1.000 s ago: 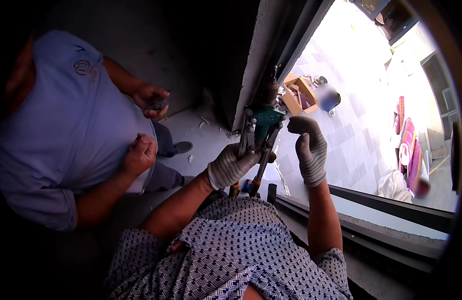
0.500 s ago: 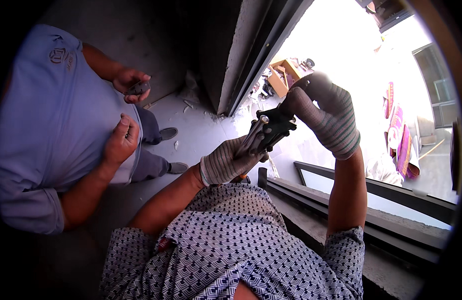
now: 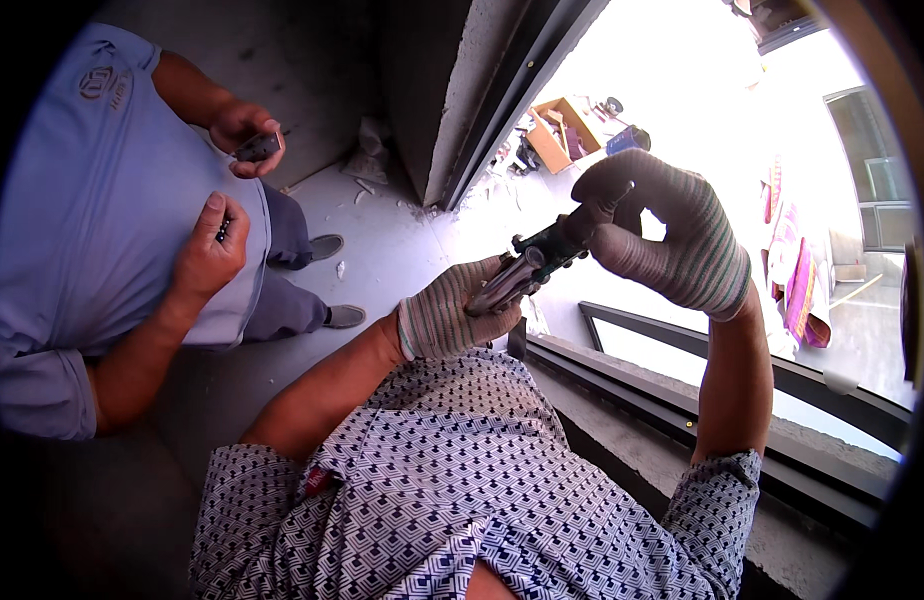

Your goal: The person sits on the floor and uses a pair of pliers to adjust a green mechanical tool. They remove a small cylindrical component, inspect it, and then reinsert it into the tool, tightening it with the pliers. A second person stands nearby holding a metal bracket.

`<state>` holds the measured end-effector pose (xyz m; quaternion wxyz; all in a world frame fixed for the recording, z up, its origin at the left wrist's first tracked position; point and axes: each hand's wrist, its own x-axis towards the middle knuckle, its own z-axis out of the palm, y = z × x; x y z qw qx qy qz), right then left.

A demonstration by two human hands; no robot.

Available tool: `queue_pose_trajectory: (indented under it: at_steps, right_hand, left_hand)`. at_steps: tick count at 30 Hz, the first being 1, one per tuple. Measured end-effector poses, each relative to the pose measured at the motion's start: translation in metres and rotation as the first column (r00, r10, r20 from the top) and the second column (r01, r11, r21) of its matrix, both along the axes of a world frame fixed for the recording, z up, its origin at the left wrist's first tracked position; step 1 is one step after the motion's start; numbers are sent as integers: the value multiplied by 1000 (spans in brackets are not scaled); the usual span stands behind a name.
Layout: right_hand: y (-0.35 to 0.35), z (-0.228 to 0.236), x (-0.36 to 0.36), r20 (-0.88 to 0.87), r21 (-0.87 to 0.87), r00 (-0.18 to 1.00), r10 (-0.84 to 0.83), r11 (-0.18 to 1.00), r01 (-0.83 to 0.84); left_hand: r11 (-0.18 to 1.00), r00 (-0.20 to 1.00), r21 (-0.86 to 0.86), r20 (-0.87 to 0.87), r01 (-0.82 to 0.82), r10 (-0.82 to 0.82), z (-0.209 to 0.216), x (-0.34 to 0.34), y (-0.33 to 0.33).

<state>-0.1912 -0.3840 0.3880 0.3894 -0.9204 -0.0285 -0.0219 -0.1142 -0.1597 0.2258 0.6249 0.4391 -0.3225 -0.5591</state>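
My left hand (image 3: pixel 452 312), in a striped knit glove, is wrapped round a metal hand tool (image 3: pixel 530 268) with a black head and silvery, rounded handles; its exact kind does not show. The tool tilts up to the right. At its far end is my gloved right hand (image 3: pixel 672 235), thumb and fingers pinched together. A thin metal pin (image 3: pixel 625 190) with a small rounded tip sticks up from those fingers. Its lower end is hidden by the glove.
On the left stands a person in a blue shirt (image 3: pixel 132 220), holding a small dark object (image 3: pixel 259 148). A concrete pillar edge and dark metal frame (image 3: pixel 512 95) rise ahead. Beyond lies an open box of things (image 3: pixel 565 135). A window rail (image 3: pixel 672 335) crosses at right.
My right hand has moved a little right and down, and the pin shows more plainly. The tool has turned in my left hand. The other person's hands have shifted slightly up and left.
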Motion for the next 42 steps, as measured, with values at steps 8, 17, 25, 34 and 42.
queue_pose_trajectory:
  at_steps: [8, 17, 25, 34, 42]
  right_hand:
    - [27, -12, -11, -53, 119, 970, -237, 963, 241]
    - [35, -19, -11, 16, 96, 970, -243, 966, 240]
    - [30, -16, -12, -6, 149, 986, -167, 975, 166]
    - [24, -8, -11, -51, 197, 989, -136, 970, 143]
    - [16, -10, -9, 20, 103, 1000, -19, 995, 17]
  left_hand:
    - [998, 993, -5, 97, -70, 70, 1, -2, 0]
    - [999, 984, -19, 171, -42, 44, -4, 4, 3]
    - [1000, 978, -17, 209, -21, 24, -1, 6, 3]
    - [1000, 991, -8, 132, 18, -17, -10, 4, 1]
    - [998, 984, -68, 177, -5, 17, -8, 4, 0]
